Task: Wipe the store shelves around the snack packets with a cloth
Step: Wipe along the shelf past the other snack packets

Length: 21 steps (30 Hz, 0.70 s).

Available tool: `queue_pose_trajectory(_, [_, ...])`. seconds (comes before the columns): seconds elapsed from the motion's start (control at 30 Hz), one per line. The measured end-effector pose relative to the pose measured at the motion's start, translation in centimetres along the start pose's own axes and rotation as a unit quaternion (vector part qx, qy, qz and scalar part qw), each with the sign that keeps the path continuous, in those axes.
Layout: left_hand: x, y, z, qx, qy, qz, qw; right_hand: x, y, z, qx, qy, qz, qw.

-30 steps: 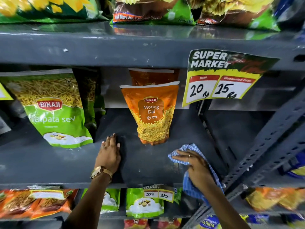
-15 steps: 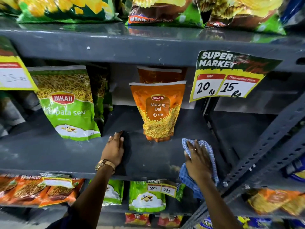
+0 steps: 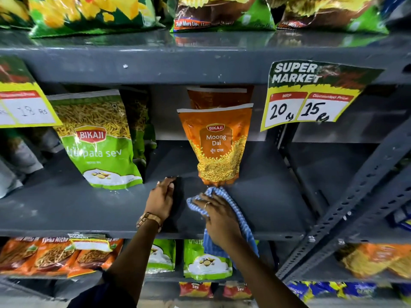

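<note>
The grey shelf (image 3: 66, 210) looked partly wiped; right hand (image 3: 219, 221) pressed the cloth (image 3: 241, 215) near its front edge, fingers spread, left hand (image 3: 161, 200) flat, holding nothing.

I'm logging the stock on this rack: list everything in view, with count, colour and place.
Moong Dal packets: two, orange, middle shelf centre, one behind the other.
Sev packet: one in front, green, middle shelf left; more behind, count unclear.
Price tags: two on the upper shelf edge, yellow and green; a third on the edge below.
Snack bags: several, green and yellow, top shelf.
Lower-shelf packets: many, orange and green.
Shelves: grey metal.
Cloth: one, blue checked, under the right hand.
Left hand: flat on the shelf.
Right hand: pressing the cloth.
</note>
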State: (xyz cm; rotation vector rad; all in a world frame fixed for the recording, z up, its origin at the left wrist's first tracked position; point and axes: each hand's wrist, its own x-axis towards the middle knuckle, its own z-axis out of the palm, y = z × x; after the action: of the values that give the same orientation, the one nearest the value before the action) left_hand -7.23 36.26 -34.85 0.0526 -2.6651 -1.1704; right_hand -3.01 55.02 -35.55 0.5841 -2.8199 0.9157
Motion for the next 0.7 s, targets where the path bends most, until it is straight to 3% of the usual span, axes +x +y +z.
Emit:
queue_pose_trajectory(0.1, [-0.2,-0.2,-0.4,-0.048,0.023,0.0,0.999,-0.8,-1.5,-1.7,0.085,-0.013,-0.026,0.996])
queue_pose_trajectory(0.23, [0.1,-1.0,-0.5,-0.096,0.047,-0.005,0.994,3.0,-2.4,-4.0,0.037,0.042,-0.068,0.996])
queue_pose_trajectory(0.4, [0.0,-1.3,-0.3,-0.101,0.062,0.019,0.993,5.1,0.2,-2.0,0.013,-0.122,-0.097,0.988])
queue_pose_trajectory(0.7, [0.2,-1.5,0.0,-0.089,0.067,0.044,0.993,-1.0,1.0,-5.4,0.106,-0.238,-0.122,0.958])
